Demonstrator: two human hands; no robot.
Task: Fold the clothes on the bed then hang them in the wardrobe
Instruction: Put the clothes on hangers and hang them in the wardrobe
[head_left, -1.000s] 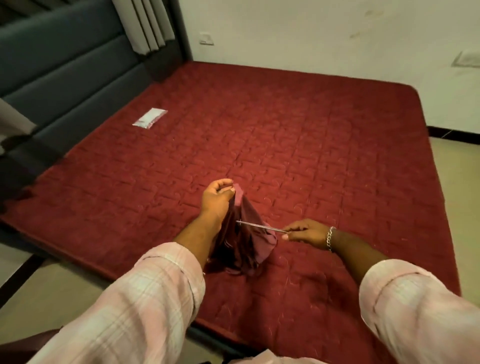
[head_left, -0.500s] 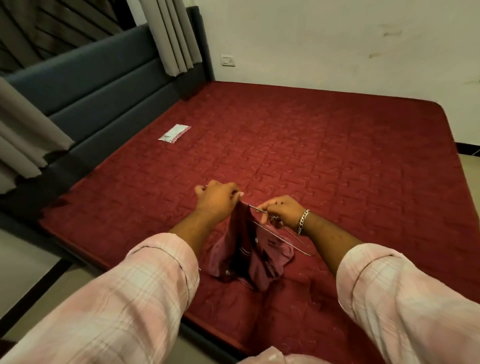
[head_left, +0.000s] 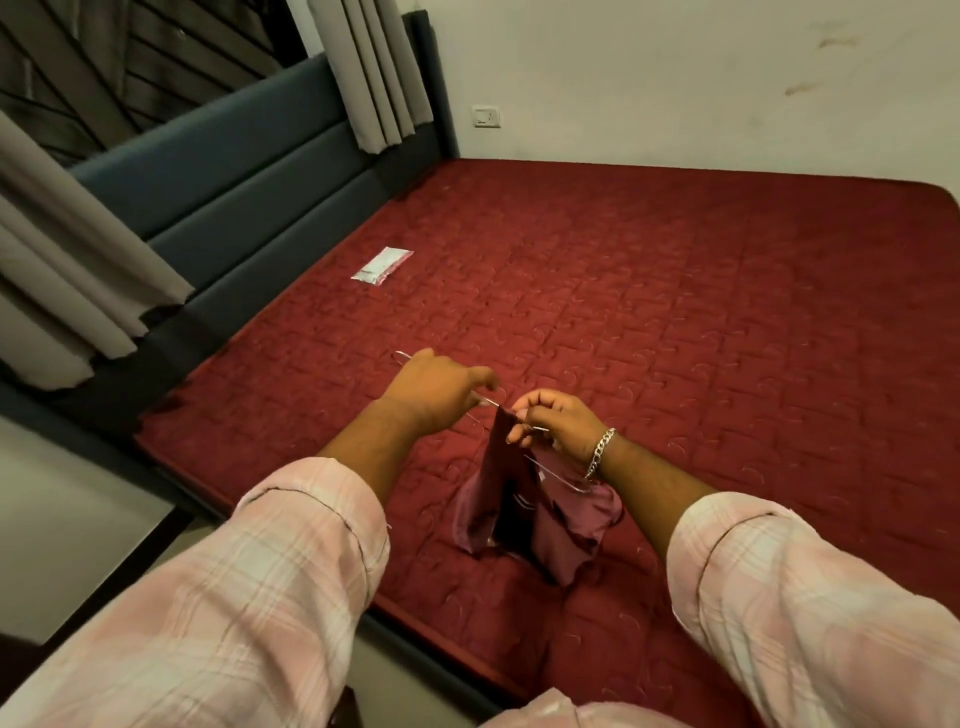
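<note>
A small maroon garment (head_left: 540, 519) hangs from a thin metal wire hanger (head_left: 553, 475), its lower part bunched on the red quilted mattress (head_left: 675, 312) near the front edge. My left hand (head_left: 431, 392) grips the hanger's hook end, and the hook pokes out to the left of the fist. My right hand (head_left: 553, 423), with a silver bracelet on its wrist, pinches the garment's top edge against the hanger wire. Part of the hanger is hidden behind the cloth.
A small white and red packet (head_left: 382, 265) lies on the mattress near the dark blue padded headboard (head_left: 249, 171). Grey curtains (head_left: 374, 67) hang at the left and the back corner. A wall socket (head_left: 487, 115) sits on the white wall. Pale floor lies to the left.
My hands have come together at the hanger: the right hand moved from the wire's far end to the garment's top, and the left hand shifted onto the hook. The view tilted upward.
</note>
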